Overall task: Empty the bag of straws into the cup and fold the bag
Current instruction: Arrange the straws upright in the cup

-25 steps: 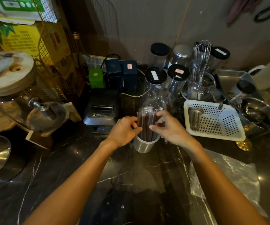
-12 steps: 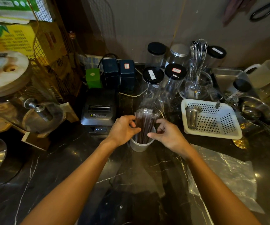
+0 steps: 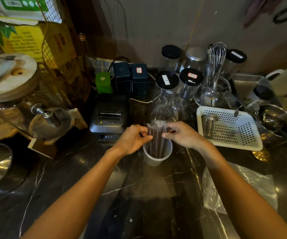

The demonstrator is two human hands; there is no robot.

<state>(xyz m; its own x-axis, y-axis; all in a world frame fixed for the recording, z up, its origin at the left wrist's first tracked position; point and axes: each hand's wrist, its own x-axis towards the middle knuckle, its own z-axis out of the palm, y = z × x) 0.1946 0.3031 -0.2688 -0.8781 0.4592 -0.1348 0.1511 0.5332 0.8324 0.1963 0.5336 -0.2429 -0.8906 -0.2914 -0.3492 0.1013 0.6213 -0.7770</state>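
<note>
A translucent plastic cup (image 3: 152, 160) stands on the dark marble counter in the middle of the view. A bundle of dark wrapped straws (image 3: 156, 137) stands upright in it, sticking out above the rim. My left hand (image 3: 132, 138) grips the bundle from the left, fingers curled against it. My right hand (image 3: 182, 134) pinches the top of the bundle from the right. A clear plastic bag (image 3: 253, 185) lies flat on the counter at the right, partly under my right forearm.
A white perforated tray (image 3: 248, 140) with a metal cup sits right of the cup. Jars with black lids (image 3: 167, 80), a whisk and glassware stand behind. A black receipt printer (image 3: 109, 116) is at the back left, a drink dispenser (image 3: 10, 94) farther left.
Both hands stay at the straw bundle, shifting their grip slightly around its top. The view has drifted a little; the cup and bag have not moved.
</note>
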